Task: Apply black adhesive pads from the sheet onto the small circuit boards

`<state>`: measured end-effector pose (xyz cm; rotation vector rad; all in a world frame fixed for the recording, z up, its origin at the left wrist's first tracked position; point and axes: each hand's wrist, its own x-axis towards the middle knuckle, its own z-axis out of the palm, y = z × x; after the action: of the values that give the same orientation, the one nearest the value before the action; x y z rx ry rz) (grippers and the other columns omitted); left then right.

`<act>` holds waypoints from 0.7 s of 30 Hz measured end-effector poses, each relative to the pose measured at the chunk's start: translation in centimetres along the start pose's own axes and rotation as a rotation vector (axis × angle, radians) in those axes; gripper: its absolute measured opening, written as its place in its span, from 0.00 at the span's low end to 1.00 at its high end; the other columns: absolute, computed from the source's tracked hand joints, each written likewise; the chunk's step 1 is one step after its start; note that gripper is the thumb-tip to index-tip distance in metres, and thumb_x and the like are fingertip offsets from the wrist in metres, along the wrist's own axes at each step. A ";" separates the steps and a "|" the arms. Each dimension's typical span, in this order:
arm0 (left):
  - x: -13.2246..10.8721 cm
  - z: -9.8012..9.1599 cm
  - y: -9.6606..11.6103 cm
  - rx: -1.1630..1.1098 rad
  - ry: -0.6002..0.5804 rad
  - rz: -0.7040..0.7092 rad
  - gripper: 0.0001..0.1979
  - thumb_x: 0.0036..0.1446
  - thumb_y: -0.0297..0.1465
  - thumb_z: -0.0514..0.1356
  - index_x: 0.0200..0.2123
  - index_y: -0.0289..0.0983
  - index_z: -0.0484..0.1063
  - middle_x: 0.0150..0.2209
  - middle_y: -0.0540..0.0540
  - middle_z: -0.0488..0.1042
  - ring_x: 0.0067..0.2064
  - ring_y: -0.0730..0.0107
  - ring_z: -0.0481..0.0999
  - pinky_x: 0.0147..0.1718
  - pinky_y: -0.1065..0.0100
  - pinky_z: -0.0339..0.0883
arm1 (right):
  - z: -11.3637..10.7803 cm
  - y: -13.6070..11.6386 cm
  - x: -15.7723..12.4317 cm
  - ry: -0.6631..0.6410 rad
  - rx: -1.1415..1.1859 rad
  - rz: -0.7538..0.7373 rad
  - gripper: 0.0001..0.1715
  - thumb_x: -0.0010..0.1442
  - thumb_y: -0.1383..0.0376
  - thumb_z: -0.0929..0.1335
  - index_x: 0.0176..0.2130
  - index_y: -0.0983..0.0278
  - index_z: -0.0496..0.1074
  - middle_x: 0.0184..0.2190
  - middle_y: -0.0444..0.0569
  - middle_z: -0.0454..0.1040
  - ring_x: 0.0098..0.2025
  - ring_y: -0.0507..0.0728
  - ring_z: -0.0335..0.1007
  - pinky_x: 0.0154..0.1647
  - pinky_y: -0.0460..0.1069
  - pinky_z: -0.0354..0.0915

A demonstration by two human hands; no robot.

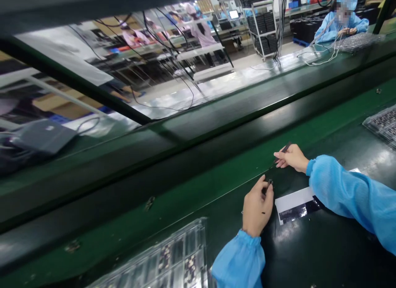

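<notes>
My left hand [256, 207], in a blue sleeve, pinches a small dark electronic part [270, 182] between thumb and fingers. Just up and to the right, my right hand [293, 158] is closed around a slim dark tool [287, 147] with a thin tip. That tip points down toward the left hand; whether it touches the part I cannot tell. A white sheet [293, 198] with a glossy black strip along it lies on the dark bench below my right forearm, partly covered by the sleeve.
A clear plastic tray [202, 238] of small parts lies at the lower left; another tray [383, 122] is at the right edge. Small parts [150, 203] sit on the green belt [185, 196]. Across the line, a person in blue [328, 28] sits working. Cables [280, 28] hang beyond.
</notes>
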<state>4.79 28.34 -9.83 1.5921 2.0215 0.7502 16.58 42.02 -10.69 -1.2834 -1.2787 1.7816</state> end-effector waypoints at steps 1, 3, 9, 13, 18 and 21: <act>0.0 -0.4 0.0 -0.123 0.044 -0.060 0.12 0.56 0.38 0.54 0.31 0.36 0.71 0.28 0.43 0.76 0.30 0.64 0.76 0.26 0.69 0.65 | -0.4 -0.6 -0.2 0.000 0.013 -0.006 0.11 0.58 0.72 0.66 0.24 0.70 0.65 0.17 0.46 0.71 0.17 0.48 0.70 0.14 0.39 0.64; -0.4 -1.1 0.6 -0.373 0.070 -0.190 0.16 0.51 0.42 0.59 0.32 0.34 0.72 0.18 0.49 0.70 0.21 0.70 0.70 0.19 0.72 0.61 | -1.6 -2.0 -1.1 -0.012 0.034 -0.025 0.11 0.57 0.71 0.67 0.24 0.70 0.65 0.17 0.47 0.71 0.18 0.49 0.71 0.15 0.40 0.65; -2.8 0.4 4.1 -0.919 -0.249 -0.383 0.18 0.41 0.38 0.67 0.33 0.31 0.74 0.23 0.47 0.73 0.19 0.79 0.66 0.17 0.77 0.61 | -6.4 -4.4 -7.2 -0.166 0.055 -0.106 0.14 0.52 0.64 0.72 0.25 0.69 0.65 0.19 0.49 0.74 0.20 0.53 0.74 0.17 0.42 0.68; -4.3 3.0 5.4 -0.992 -0.400 -0.473 0.16 0.41 0.35 0.67 0.32 0.30 0.73 0.30 0.43 0.75 0.21 0.79 0.68 0.18 0.76 0.64 | -8.1 -1.8 -10.5 -0.202 0.086 -0.044 0.19 0.47 0.58 0.73 0.25 0.69 0.65 0.18 0.48 0.74 0.19 0.54 0.73 0.17 0.43 0.69; -5.1 4.6 5.3 -0.937 -0.457 -0.514 0.14 0.41 0.33 0.66 0.32 0.30 0.72 0.30 0.43 0.76 0.22 0.77 0.71 0.19 0.76 0.65 | -8.5 2.7 -11.6 -0.154 0.166 0.025 0.22 0.47 0.55 0.73 0.26 0.68 0.63 0.16 0.48 0.73 0.20 0.54 0.73 0.15 0.42 0.67; -5.1 4.7 5.2 -0.903 -0.470 -0.522 0.16 0.41 0.33 0.66 0.34 0.30 0.72 0.30 0.43 0.76 0.23 0.76 0.72 0.20 0.75 0.67 | -8.3 4.2 -11.6 -0.141 0.210 0.042 0.22 0.49 0.54 0.72 0.25 0.68 0.62 0.16 0.47 0.73 0.19 0.53 0.73 0.16 0.42 0.68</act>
<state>12.81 24.96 -9.78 0.6035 1.3362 0.8069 28.75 33.50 -10.99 -1.0914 -1.1100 2.0070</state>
